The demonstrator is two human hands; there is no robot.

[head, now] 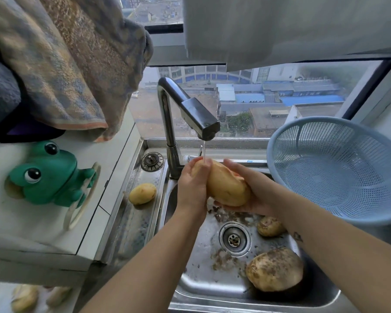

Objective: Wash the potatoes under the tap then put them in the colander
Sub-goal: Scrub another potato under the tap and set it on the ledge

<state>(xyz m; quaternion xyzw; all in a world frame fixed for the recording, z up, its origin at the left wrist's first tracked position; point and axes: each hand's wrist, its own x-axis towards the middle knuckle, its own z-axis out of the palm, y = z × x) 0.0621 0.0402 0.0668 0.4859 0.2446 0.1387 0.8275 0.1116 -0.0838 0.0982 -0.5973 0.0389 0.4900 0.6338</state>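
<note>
Water [204,152] rinses the potato [226,188] my left hand [193,184] and right hand [254,192] grip. Two muddy potatoes [274,268] [270,225] wait; colander [339,168] holds none.

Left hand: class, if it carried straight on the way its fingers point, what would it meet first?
Probably the sink's back rim by the tap, beyond the potato that the left hand grips; depth is unclear.

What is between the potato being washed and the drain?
In the head view, only wet sink floor strewn with dirt scraps lies between the held potato and the drain.
</note>
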